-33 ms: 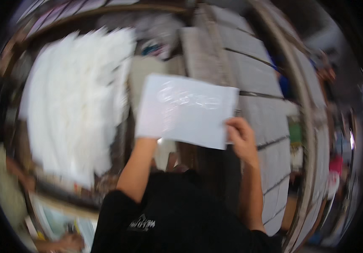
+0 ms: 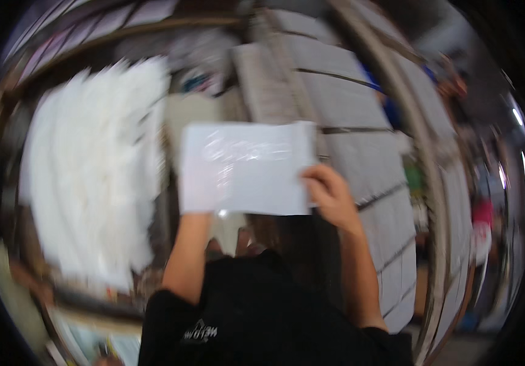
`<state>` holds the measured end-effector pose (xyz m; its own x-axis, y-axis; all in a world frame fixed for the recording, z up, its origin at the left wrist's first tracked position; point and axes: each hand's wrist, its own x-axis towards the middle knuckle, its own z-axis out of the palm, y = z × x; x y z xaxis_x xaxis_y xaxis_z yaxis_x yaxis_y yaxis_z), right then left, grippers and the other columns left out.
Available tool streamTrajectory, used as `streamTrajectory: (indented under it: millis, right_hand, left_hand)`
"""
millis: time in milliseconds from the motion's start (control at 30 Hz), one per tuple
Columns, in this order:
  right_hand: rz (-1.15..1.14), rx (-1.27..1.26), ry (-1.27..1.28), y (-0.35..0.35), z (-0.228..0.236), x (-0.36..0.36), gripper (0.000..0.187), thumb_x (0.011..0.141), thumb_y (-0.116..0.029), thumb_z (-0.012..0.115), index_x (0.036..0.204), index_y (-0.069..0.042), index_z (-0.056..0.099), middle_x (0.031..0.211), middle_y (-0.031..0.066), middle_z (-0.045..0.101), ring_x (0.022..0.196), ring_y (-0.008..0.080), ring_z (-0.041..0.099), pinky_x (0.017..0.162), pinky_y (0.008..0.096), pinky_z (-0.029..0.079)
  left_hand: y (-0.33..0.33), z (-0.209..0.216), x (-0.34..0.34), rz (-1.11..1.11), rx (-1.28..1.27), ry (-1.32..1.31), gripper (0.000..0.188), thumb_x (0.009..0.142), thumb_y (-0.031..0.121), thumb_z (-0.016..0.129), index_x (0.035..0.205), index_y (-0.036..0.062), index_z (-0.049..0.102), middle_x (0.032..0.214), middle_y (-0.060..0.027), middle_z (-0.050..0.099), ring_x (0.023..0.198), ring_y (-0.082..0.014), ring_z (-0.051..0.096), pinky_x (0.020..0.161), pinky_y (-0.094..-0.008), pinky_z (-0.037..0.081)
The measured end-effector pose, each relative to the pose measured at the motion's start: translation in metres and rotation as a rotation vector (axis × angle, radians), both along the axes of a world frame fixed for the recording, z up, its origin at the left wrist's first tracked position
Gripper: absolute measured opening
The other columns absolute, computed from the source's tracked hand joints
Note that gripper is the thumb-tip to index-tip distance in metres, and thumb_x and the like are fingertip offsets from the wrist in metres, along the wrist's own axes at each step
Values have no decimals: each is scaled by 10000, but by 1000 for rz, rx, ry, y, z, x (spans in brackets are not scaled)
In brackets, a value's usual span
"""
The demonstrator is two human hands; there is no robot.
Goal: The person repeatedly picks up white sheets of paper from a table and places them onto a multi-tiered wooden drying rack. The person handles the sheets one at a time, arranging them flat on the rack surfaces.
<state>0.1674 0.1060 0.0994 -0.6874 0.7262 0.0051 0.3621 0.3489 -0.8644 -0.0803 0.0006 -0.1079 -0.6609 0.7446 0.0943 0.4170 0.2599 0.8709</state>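
white rectangular sheet [image 2: 247,174] with glossy streaks, perhaps plastic-faced, is held up before your black short-sleeved shirt [image 2: 275,314], its top edge nearly level in view. your bare right hand [image 2: 331,196] pinches its right edge between thumb and fingers; your left hand is hidden behind the lower left part, with only the left forearm [image 2: 187,256] showing, so i cannot tell how those fingers stand. you seem to be in a holding or carrying step; the next move likely calls for both hands travelling together, so the sheet doesn't buckle. farther out, a ragged-edged pile of white layers [image 2: 95,174] lies to your left, and pale grey rectangular panels [image 2: 366,163] run in rows to your right. against the earlier frame, the sheet looks less slanted, and it, the pile and the panels all sit further left in view.
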Motion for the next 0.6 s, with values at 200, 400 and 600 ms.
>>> streamTrajectory:
  millis: [200,400,600]
  right_hand:
    - [300,411,-197,39,118,-76,291,858,-68,542,1142,-10,556,882,198,666,822,359,653,752,431,503]
    - [214,606,-279,93,239,-18,360,869,-203,574,1192,-43,570,1003,147,667,898,235,635,786,364,503]
    - [-306,450,-218,125,315,162,341,889,-196,614,1202,-64,593,851,9,576,664,51,478,539,211,385]
  left_hand:
    - [9,-15,10,3,665,-1779,556,1040,437,323,1388,21,445,1344,-150,538,1199,-297,549,1041,-464,434]
    - [11,-17,56,26,434,-1772,484,1032,398,405,1341,33,478,1287,-114,557,1188,-246,544,1014,-395,460]
    - [-11,-37,61,176,399,-1764,407,1010,358,458,1249,37,536,1227,-101,580,1123,-239,571,976,-390,485]
